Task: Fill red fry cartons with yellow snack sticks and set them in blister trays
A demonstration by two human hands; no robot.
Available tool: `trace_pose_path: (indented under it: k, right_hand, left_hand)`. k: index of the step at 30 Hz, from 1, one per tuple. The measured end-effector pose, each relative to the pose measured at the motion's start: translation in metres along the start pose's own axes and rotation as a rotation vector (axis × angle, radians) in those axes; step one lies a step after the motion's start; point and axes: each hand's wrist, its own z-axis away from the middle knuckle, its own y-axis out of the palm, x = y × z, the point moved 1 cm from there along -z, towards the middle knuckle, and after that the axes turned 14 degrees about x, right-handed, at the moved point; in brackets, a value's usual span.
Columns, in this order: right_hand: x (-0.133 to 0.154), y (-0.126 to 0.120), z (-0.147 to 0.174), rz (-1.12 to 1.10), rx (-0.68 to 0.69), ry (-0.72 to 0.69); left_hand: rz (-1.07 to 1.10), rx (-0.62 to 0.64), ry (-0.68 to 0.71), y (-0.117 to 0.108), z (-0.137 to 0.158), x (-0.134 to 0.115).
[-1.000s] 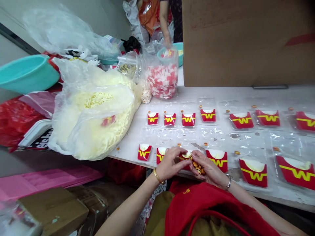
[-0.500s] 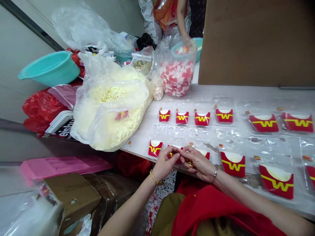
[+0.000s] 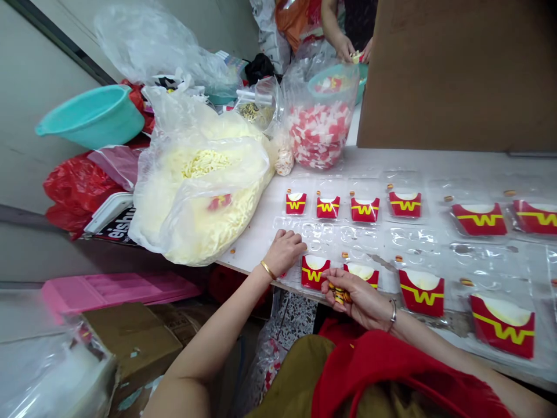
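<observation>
My right hand (image 3: 357, 299) cups several tiny toy burgers (image 3: 338, 294) by the table's front edge. Its fingers are curled round them. My left hand (image 3: 285, 253) rests over the leftmost front clear plastic tray, fingers bent down. Whatever its fingertips hold is hidden, and the hand covers most of the red fries box there. Just right of it lies another red fries box (image 3: 314, 271) with a yellow W. A further fries box (image 3: 362, 273) sits partly behind my right fingers. In the back row, a small burger (image 3: 318, 193) lies above a fries box (image 3: 328, 208).
A big plastic bag of pale yellow fries pieces (image 3: 204, 164) bulges over the table's left side. Behind stands a clear bag of red and white pieces (image 3: 319, 136). A co-worker's hands (image 3: 346, 49) hold something small. A brown cardboard panel (image 3: 452, 75) blocks the back right.
My left hand has parted from my right and moved left onto the leftmost front tray. My right hand stays low with the burgers. The co-worker's hand has risen out of the bag area.
</observation>
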Motion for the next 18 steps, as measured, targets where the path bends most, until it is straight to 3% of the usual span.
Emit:
trace_pose_path:
  k: [6,9,13,18]
  right_hand:
    - [0.002,-0.003,-0.002,0.026,-0.056,-0.068]
    - [0.004,-0.001,-0.002,0.050,-0.067,-0.110]
    - [0.004,0.008,-0.005,0.098,-0.074,-0.132]
    - [-0.002,0.020,-0.009,0.132,0.012,-0.087]
  left_hand:
    - [0.008,-0.024,-0.086,0.001,0.007,-0.011]
    - [0.248,-0.060,-0.141,-0.010,0.018,-0.028]
    - [0.689,-0.120,-0.040,-0.021,0.033,-0.062]
    - [0.957,-0.186,-0.101,-0.021,0.046,-0.079]
